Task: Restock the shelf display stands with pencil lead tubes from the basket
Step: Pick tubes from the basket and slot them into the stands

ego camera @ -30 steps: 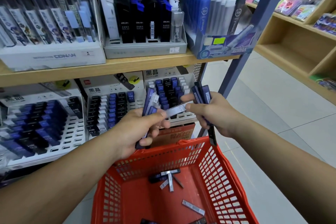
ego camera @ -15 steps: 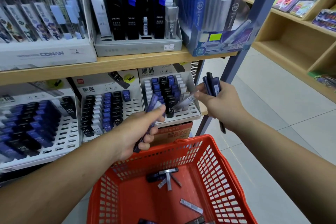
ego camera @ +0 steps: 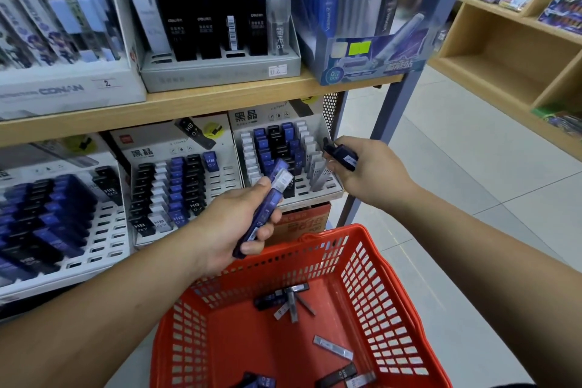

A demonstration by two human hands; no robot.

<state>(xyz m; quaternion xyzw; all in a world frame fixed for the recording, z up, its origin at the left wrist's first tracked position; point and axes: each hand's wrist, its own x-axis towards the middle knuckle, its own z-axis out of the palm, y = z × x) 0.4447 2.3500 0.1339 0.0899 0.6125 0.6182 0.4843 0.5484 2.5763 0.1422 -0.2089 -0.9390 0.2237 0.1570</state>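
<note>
Since 1 s ago the right hand (ego camera: 371, 170) has left the left hand (ego camera: 233, 224) over the basket and gone fwd to the white card display stand on the right (ego camera: 277, 118). The clear grey plastic lead tube (ego camera: 317, 178) it pinched 0.5 s ago now stands upright in that stand's right-most column. Left hand barely shifted, a bit up.

Right hand now: back fingers curled round a few dark blue plastic lead tubes (ego camera: 341, 156) in the palm, forefinger + thumb stretched toward the clear grey plastic lead tube. Touching it or just let go, can't tell. Left hand: fingers wrapped round a bundle of blue translucent lead tubes (ego camera: 267, 209), thumb on top, held btwn basket and stand, tips toward the stand.

Progress, my read: well under way, not done. Right stand looks nearly full, a few open slots at the front. The middle white stand (ego camera: 148, 153) has bare slots in its right columns. The left white slotted stand (ego camera: 104, 231) has many bare slots on its right side. All three sit under the pale wooden shelf (ego camera: 195, 101).

Left to do: tubes in both hands, plus loose ones in the red plastic mesh basket (ego camera: 393, 274):
- crossed heap of tubes (ego camera: 288, 299) mid-floor
- single clear tube (ego camera: 332, 347) nearer
- few more tubes (ego camera: 338, 375) at the bottom edge

Under a dozen by eye; exact count unclear.
</note>
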